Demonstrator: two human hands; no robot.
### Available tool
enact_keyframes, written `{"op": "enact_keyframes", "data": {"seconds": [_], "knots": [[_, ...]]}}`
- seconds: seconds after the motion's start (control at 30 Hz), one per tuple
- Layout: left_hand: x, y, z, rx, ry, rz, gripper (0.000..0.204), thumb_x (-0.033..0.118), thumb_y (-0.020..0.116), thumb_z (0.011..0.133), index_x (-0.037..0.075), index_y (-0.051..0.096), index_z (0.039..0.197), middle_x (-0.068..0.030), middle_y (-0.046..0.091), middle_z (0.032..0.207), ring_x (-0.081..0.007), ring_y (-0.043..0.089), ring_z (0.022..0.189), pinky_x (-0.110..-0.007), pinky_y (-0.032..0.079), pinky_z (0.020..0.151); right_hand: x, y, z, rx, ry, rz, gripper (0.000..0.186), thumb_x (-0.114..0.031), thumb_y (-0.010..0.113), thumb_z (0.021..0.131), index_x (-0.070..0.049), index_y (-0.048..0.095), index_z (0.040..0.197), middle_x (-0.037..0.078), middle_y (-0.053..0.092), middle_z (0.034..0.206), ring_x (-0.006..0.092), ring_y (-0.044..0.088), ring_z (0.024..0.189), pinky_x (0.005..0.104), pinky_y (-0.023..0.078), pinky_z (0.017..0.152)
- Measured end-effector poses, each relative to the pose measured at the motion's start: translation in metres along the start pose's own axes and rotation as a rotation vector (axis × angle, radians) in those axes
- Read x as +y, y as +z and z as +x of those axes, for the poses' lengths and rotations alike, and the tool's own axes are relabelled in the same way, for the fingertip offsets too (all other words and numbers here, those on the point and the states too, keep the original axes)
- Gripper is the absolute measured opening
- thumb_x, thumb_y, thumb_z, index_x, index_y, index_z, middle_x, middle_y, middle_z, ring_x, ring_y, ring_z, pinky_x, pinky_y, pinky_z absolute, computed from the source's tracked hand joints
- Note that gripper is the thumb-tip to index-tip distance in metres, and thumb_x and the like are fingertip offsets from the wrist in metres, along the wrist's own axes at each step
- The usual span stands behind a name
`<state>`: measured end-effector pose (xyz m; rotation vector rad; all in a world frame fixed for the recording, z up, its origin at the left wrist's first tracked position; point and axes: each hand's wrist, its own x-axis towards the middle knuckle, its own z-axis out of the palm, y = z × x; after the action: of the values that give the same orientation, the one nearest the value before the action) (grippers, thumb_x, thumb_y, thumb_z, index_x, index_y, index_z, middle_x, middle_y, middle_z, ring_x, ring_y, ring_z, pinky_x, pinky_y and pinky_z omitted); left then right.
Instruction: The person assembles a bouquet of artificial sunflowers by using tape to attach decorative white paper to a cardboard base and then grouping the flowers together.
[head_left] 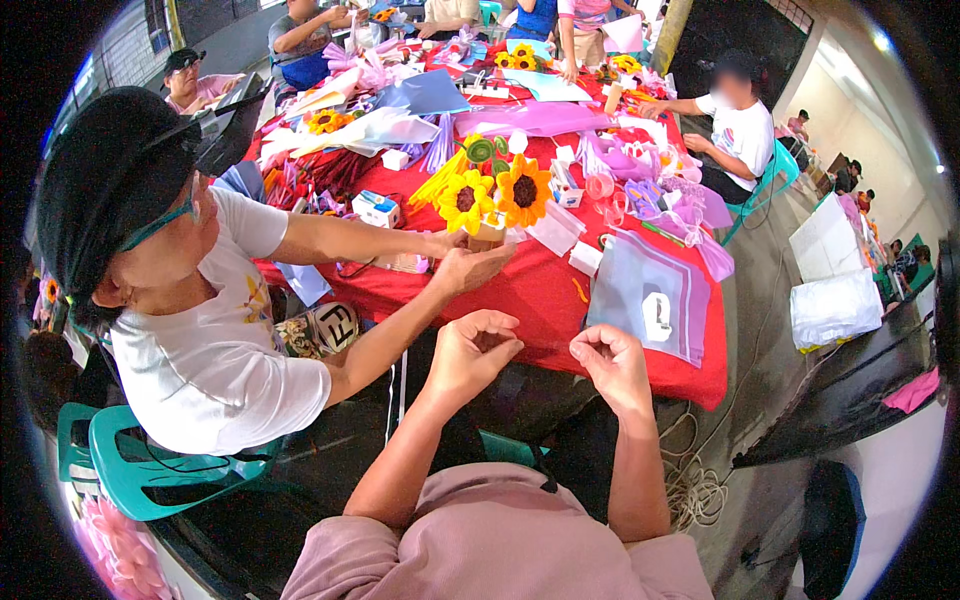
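My left hand [474,357] is raised just off the near edge of the red-covered table, thumb and fingertips pinched together. Facing it, my right hand [614,366] is closed in a similar pinch, with a gap between the two hands. Anything between the fingertips is too small to make out. Beyond them, two craft sunflowers, a yellow one [466,202] and an orange one [524,193], stand above the hands [470,262] of a person in a white shirt at my left. Nearest my right hand lies a stack of translucent wrapping sheets [650,300] with purple borders.
The red tablecloth [480,345] carries wrapping paper [425,93], purple ribbon bundles [690,215], small boxes [377,208] and more sunflowers [328,121]. Other people sit or stand around it. Coiled cable [695,498] lies on the floor at right; a green chair [135,465] is at left.
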<state>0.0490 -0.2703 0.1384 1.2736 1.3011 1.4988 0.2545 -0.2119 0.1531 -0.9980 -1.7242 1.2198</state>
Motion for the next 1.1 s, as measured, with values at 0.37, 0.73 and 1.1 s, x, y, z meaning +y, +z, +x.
{"op": "enact_keyframes", "data": {"seconds": [0.37,0.73,1.1], "knots": [[0.001,0.005,0.002,-0.01,-0.017,0.076,0.018,0.0,0.071,0.076,0.002,0.066,0.093,-0.0014,0.066,0.079,-0.0041,0.058,0.07,-0.02,0.047,0.063,0.012,-0.006,-0.001,0.031,-0.015,0.023,0.006,-0.004,0.067,0.082,0.0,0.063,0.08,-0.001,0.061,0.071,0.0047,0.054,0.065,0.0213,0.044,0.059],[-0.002,0.009,0.004,-0.001,-0.047,0.026,0.019,-0.003,0.07,0.076,0.002,0.065,0.094,-0.0007,0.066,0.079,-0.004,0.057,0.07,-0.019,0.046,0.064,0.021,-0.006,0.001,0.034,-0.033,0.03,0.007,-0.004,0.067,0.082,0.001,0.063,0.08,0.001,0.063,0.072,0.0053,0.055,0.065,0.0218,0.045,0.059],[0.0,0.02,0.009,-0.089,0.0,0.072,0.021,-0.001,0.074,0.075,0.003,0.066,0.093,0.0034,0.06,0.072,-0.002,0.052,0.065,-0.018,0.042,0.057,0.01,-0.021,-0.003,-0.053,0.009,0.013,0.002,0.003,0.061,0.085,0.002,0.062,0.084,-0.001,0.059,0.076,0.004,0.052,0.069,0.0201,0.044,0.063]]}}
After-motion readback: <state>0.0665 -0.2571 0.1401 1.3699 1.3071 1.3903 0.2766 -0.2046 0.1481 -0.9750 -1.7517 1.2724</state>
